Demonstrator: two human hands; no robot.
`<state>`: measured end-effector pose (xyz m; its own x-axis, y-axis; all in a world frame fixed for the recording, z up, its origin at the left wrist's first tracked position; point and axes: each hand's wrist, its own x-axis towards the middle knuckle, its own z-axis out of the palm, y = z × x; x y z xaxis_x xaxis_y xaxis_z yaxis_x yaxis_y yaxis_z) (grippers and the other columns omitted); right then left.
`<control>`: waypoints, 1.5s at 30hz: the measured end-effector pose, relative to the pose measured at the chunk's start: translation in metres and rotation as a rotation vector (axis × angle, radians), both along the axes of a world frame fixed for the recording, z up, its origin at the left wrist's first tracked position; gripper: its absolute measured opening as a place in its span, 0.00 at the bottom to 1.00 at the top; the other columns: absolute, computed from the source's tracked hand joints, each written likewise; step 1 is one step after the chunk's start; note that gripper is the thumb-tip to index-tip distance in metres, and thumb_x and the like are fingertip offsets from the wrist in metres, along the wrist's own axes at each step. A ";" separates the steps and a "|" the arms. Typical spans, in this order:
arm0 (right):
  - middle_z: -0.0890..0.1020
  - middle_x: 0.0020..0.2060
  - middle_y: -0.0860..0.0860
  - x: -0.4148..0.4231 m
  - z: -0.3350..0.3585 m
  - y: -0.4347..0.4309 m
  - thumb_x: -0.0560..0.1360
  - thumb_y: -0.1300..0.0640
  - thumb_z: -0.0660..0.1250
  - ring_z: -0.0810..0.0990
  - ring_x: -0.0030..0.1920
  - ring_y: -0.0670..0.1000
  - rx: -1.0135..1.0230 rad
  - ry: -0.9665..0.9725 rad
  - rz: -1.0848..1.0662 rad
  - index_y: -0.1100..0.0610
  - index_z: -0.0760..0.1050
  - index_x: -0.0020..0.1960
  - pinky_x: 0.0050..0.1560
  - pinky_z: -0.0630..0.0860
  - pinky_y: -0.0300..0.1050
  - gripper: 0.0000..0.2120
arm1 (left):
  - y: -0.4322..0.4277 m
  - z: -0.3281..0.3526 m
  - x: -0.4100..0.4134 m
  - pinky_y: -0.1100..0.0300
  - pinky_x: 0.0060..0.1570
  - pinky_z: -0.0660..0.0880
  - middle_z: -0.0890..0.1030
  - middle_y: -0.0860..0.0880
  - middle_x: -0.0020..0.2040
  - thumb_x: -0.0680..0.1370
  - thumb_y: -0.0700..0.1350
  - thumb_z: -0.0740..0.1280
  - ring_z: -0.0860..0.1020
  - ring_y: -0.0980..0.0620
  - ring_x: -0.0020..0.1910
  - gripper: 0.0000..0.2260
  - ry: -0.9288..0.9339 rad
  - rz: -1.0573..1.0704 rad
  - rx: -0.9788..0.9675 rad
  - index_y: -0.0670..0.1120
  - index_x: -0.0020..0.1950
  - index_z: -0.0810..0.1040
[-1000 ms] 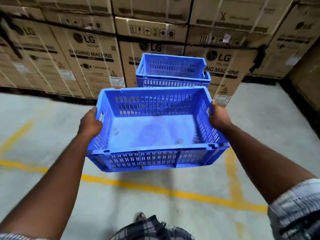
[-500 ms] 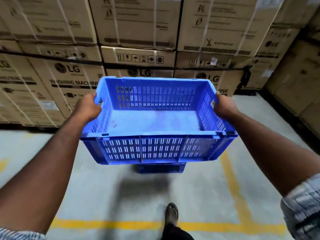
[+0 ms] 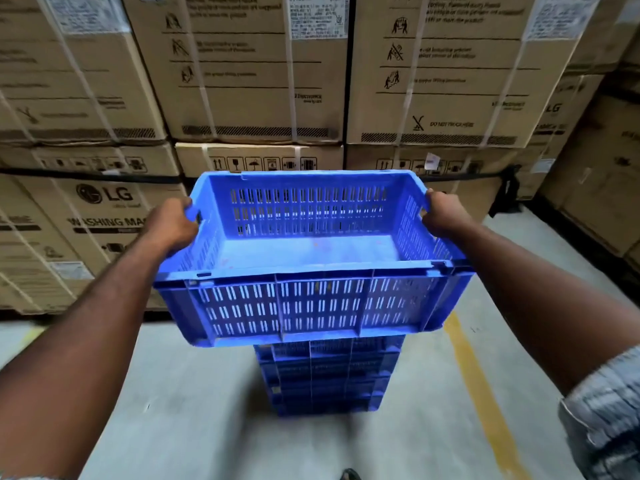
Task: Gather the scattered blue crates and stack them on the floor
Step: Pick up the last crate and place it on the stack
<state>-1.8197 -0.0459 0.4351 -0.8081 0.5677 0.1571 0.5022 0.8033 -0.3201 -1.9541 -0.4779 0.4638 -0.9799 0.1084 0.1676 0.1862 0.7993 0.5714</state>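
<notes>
A wall of brown cardboard cartons (image 3: 256, 81) is faced beyond both hands, and a grey concrete floor (image 3: 194, 393) is seen below them. A stack of blue slotted plastic crates (image 3: 325, 375) stands on that floor, directly beneath the hands and partly hidden. An empty blue slotted plastic crate (image 3: 311, 299) is carried between the hands, above the stack. Whether its base touches the stack cannot be told. Its left end wall is gripped at the rim by the left hand (image 3: 169, 223), and its right end wall by the right hand (image 3: 443, 216), both closed round the plastic. For a clean set-down, the crate is best kept level, lined up corner for corner over the rim below, and lowered evenly. The grips are best released only once the crate is felt to seat, with fingers kept clear of the meeting rims.
</notes>
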 end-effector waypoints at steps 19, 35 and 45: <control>0.79 0.52 0.64 -0.206 -0.020 0.118 0.76 0.63 0.60 0.79 0.50 0.63 0.005 -0.074 0.026 0.63 0.66 0.68 0.49 0.80 0.57 0.21 | 0.117 -0.042 -0.204 0.48 0.60 0.75 0.76 0.42 0.67 0.76 0.34 0.64 0.77 0.42 0.61 0.23 -0.074 0.026 0.050 0.42 0.71 0.70; 0.78 0.54 0.66 -0.215 -0.024 0.120 0.75 0.63 0.61 0.79 0.46 0.60 -0.092 -0.183 -0.018 0.47 0.42 0.80 0.45 0.74 0.47 0.41 | 0.129 -0.054 -0.287 0.54 0.52 0.72 0.74 0.45 0.69 0.79 0.39 0.61 0.78 0.43 0.54 0.24 -0.142 -0.007 0.030 0.50 0.75 0.65; 0.78 0.48 0.62 -0.185 -0.029 0.116 0.74 0.66 0.61 0.73 0.35 0.53 -0.107 -0.218 -0.060 0.47 0.38 0.79 0.39 0.73 0.47 0.44 | 0.132 -0.054 -0.285 0.52 0.57 0.73 0.73 0.46 0.70 0.76 0.37 0.63 0.76 0.43 0.61 0.28 -0.192 -0.063 0.070 0.51 0.75 0.65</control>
